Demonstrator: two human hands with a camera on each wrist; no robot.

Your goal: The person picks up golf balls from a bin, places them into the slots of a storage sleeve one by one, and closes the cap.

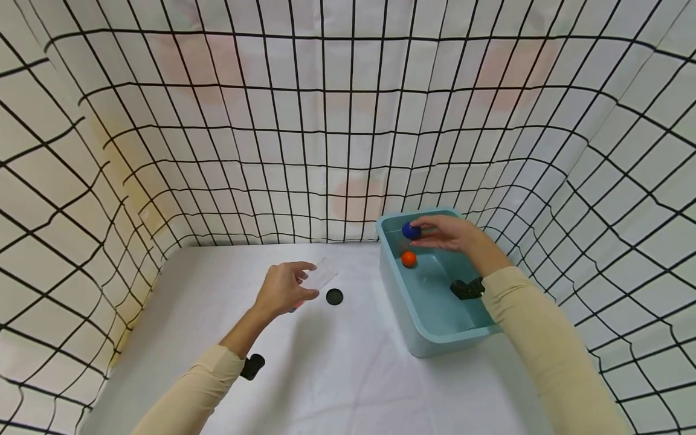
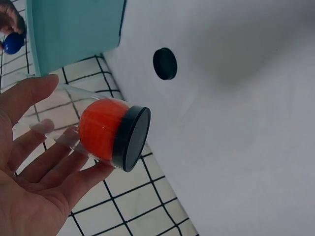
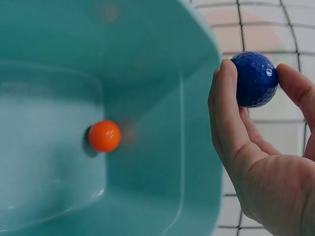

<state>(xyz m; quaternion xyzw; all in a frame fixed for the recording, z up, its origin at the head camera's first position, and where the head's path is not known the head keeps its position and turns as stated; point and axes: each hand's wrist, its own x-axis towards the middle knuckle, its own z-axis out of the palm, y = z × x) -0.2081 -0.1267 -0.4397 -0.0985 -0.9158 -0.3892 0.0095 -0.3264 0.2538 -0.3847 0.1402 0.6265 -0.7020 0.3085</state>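
- Right hand [image 1: 454, 234] pinches blue golf ball [image 3: 254, 79] over the teal bin [image 1: 397, 302] — far end.
- Left hand [image 1: 283, 289] grips clear tube [image 2: 74, 129] left of bin; orange ball [image 2: 101, 129] sits inside against its black cap [image 2: 130, 138].

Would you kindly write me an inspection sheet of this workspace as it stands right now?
Surface: white table, bare around the things.
Job's things: clear tube with a black cap, one orange ball inside; blue ball; teal bin with a loose orange ball on its floor.
Clutter: a black disc lies on the table beside the bin.
Grippers: left hand holds the tube; right hand pinches the blue ball over the bin.
Cables: nothing seen.
Surroundings: white cloth walls with a black grid on three sides.
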